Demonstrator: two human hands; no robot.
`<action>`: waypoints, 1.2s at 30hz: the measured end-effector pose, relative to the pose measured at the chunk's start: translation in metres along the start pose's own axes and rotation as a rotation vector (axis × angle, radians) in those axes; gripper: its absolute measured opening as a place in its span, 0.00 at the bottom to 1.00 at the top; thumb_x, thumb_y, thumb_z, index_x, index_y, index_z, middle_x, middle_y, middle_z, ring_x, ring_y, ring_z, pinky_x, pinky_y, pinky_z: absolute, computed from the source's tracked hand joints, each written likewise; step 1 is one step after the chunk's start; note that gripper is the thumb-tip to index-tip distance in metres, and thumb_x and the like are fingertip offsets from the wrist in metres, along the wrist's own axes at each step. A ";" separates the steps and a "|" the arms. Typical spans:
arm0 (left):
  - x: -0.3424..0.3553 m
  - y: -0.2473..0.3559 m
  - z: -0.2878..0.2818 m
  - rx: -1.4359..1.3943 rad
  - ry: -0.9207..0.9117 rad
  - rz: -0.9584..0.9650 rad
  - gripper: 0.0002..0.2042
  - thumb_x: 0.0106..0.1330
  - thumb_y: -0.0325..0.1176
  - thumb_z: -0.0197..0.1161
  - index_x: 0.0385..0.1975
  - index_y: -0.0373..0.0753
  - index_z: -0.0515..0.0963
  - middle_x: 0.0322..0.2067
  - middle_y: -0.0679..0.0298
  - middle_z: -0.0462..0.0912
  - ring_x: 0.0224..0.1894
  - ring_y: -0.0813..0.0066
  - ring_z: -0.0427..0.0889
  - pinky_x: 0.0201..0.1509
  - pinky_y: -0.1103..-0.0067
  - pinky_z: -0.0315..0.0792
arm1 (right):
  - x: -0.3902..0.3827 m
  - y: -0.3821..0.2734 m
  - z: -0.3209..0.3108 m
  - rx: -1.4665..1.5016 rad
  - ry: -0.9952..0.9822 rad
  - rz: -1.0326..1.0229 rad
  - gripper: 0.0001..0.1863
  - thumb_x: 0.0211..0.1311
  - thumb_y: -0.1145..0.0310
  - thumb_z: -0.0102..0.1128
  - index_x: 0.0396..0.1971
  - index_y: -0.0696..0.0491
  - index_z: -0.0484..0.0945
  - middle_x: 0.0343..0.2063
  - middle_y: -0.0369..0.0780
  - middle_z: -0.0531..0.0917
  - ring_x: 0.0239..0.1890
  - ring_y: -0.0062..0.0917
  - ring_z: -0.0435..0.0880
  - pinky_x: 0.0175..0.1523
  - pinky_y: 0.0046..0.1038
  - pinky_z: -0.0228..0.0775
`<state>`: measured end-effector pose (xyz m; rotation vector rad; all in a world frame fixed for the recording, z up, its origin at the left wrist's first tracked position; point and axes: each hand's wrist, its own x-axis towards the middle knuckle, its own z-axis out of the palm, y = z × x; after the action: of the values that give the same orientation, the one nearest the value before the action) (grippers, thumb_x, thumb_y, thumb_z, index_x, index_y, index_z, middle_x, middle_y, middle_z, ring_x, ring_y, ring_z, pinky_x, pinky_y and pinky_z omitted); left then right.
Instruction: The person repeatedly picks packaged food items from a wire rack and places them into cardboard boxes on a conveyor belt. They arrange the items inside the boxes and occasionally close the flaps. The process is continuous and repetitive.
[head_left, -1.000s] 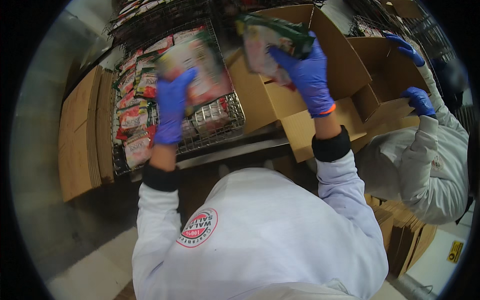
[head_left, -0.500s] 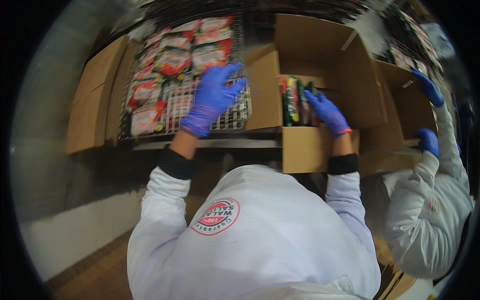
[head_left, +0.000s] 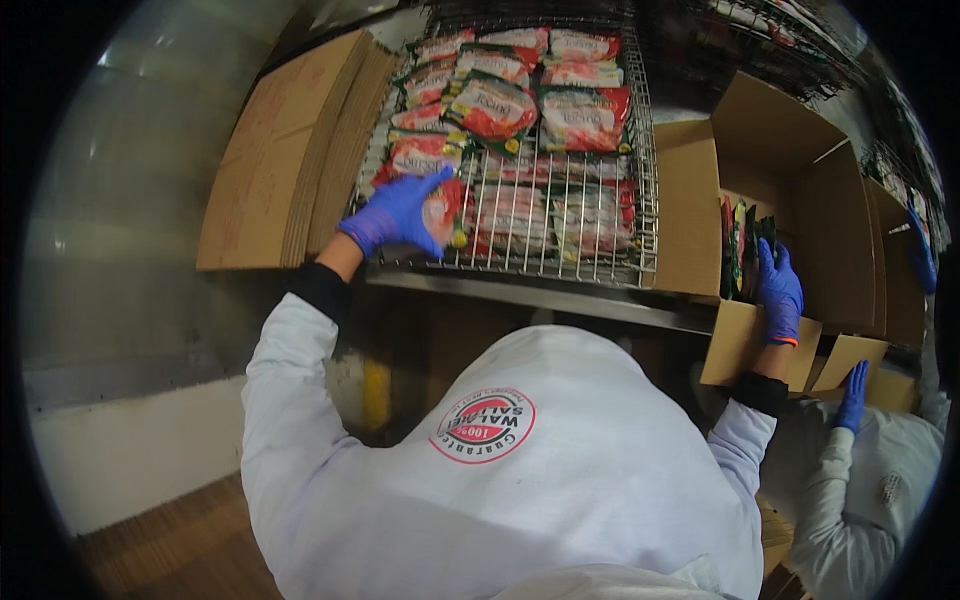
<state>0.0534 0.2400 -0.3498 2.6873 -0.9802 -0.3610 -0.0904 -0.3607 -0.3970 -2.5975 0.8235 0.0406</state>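
A flat red, white and green food packet (head_left: 443,212) lies at the front left of the wire rack (head_left: 520,264). My left hand (head_left: 398,216), in a blue glove, has its thumb and fingers around that packet and covers its left part. More packets (head_left: 494,107) of the same kind lie on the rack beyond it. To the right stands an open cardboard box (head_left: 690,205) with several packets (head_left: 738,250) on edge at its left side. My right hand (head_left: 781,292), also blue-gloved, reaches over the box's near side, its extended fingers against the standing packets.
Flattened cardboard boxes (head_left: 285,155) lean in a stack left of the rack. More packets show through the rack's wires on a lower layer. At the right, a co-worker's gloved hand (head_left: 852,397) is beside another open box (head_left: 900,265). A metal table edge (head_left: 540,298) runs along the front.
The view has swung left, so rack and box appear farther right. My left hand has moved from the rack's right side to the front-left packet. My right hand stays at the box.
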 end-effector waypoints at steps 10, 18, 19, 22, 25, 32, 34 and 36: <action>0.075 -0.069 -0.060 0.242 -0.058 0.291 0.36 0.33 0.61 0.76 0.32 0.32 0.80 0.32 0.47 0.80 0.40 0.49 0.80 0.48 0.66 0.74 | -0.006 -0.026 -0.011 0.014 0.025 0.072 0.42 0.61 0.30 0.42 0.58 0.54 0.73 0.49 0.54 0.81 0.54 0.49 0.78 0.58 0.43 0.69; 0.074 -0.070 -0.050 0.140 -0.038 0.332 0.48 0.31 0.58 0.78 0.57 0.39 0.73 0.47 0.45 0.76 0.51 0.47 0.75 0.59 0.63 0.68 | -0.015 -0.020 -0.011 -0.004 0.038 0.089 0.41 0.62 0.30 0.42 0.53 0.54 0.77 0.47 0.53 0.81 0.52 0.48 0.79 0.57 0.42 0.69; 0.068 -0.069 -0.049 0.199 0.043 0.365 0.51 0.31 0.57 0.79 0.61 0.40 0.70 0.50 0.45 0.75 0.53 0.46 0.74 0.61 0.62 0.67 | -0.013 -0.022 -0.012 -0.001 0.031 0.084 0.41 0.62 0.30 0.41 0.53 0.54 0.77 0.47 0.54 0.81 0.52 0.48 0.79 0.57 0.42 0.69; 0.071 -0.053 -0.058 0.143 -0.199 0.076 0.59 0.29 0.58 0.81 0.67 0.43 0.61 0.58 0.44 0.68 0.62 0.44 0.67 0.68 0.61 0.61 | -0.012 -0.017 -0.011 0.025 0.025 0.058 0.41 0.62 0.30 0.41 0.52 0.55 0.77 0.47 0.54 0.81 0.52 0.49 0.79 0.57 0.43 0.69; 0.056 -0.039 -0.059 0.096 -0.256 -0.016 0.58 0.31 0.58 0.81 0.67 0.42 0.61 0.56 0.46 0.72 0.60 0.47 0.71 0.65 0.64 0.66 | -0.012 -0.015 -0.009 0.054 0.052 0.029 0.41 0.61 0.29 0.41 0.49 0.54 0.79 0.44 0.54 0.82 0.50 0.49 0.79 0.55 0.44 0.70; -0.028 0.036 -0.036 0.015 0.068 -0.257 0.37 0.41 0.49 0.76 0.54 0.44 0.72 0.41 0.51 0.82 0.45 0.50 0.82 0.50 0.64 0.76 | -0.017 -0.018 -0.014 0.087 -0.043 0.026 0.41 0.61 0.30 0.43 0.53 0.54 0.76 0.43 0.54 0.83 0.50 0.47 0.81 0.55 0.43 0.71; -0.019 0.055 -0.048 0.149 0.040 -0.290 0.34 0.41 0.47 0.76 0.51 0.44 0.74 0.39 0.52 0.83 0.44 0.50 0.83 0.49 0.65 0.76 | -0.015 -0.010 -0.011 0.219 0.066 0.010 0.43 0.61 0.29 0.45 0.57 0.56 0.72 0.47 0.55 0.81 0.53 0.47 0.79 0.57 0.42 0.70; -0.003 0.052 -0.063 0.097 0.096 -0.351 0.27 0.43 0.41 0.75 0.46 0.43 0.77 0.35 0.53 0.84 0.40 0.52 0.84 0.47 0.66 0.77 | -0.015 -0.014 -0.022 0.331 -0.027 0.032 0.48 0.58 0.29 0.48 0.62 0.58 0.66 0.55 0.57 0.76 0.59 0.48 0.74 0.61 0.40 0.67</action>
<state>0.0405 0.2130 -0.2740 2.9342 -0.5087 -0.2513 -0.0970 -0.3507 -0.3688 -2.2694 0.7879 -0.0470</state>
